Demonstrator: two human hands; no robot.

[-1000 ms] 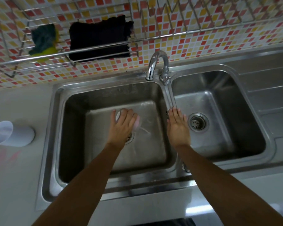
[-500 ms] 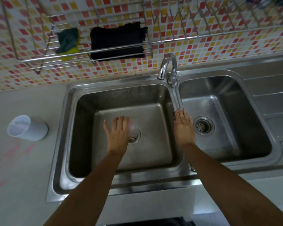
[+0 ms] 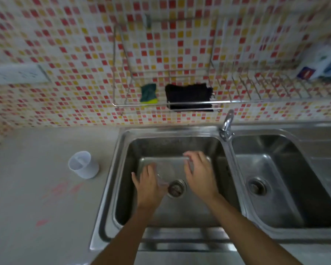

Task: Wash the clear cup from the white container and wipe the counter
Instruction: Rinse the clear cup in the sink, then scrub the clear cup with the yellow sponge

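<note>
Clear cup (image 3: 161, 179), barely visible because it is transparent and blurred, sits low in the left basin (image 3: 180, 148) of the steel double sink, just left of the drain strainer (image 3: 176, 188). The left hand (image 3: 149, 185) covers it from the near-left side, fingers laid along its wall and lightly curled, so it seems to grasp the cup, though the blur keeps me from telling how firmly. The right hand (image 3: 199, 175) hovers beside it over the basin's middle, fingers loosely spread and bent, holding nothing that I can see. Whether it touches the cup I cannot tell. The cup appears to lie tilted, its long axis running from the left palm toward the drain, but which end is the mouth cannot be made out. A white container (image 3: 84, 165) stands on the pale counter (image 3: 36, 169) left of the sink, well apart from the hands, leaning slightly with its open mouth toward the upper left. Faint reddish smears (image 3: 62, 188) mark the counter near it. The faucet (image 3: 226, 124) rises at the divider between the basins, and the right basin (image 3: 287, 188) shows its own drain. Behind runs a wall of red, orange and yellow mosaic tile (image 3: 65, 54) carrying a wire rack (image 3: 168, 105) that holds a green-and-yellow sponge (image 3: 148, 93) and a black cloth (image 3: 188, 96).
</note>
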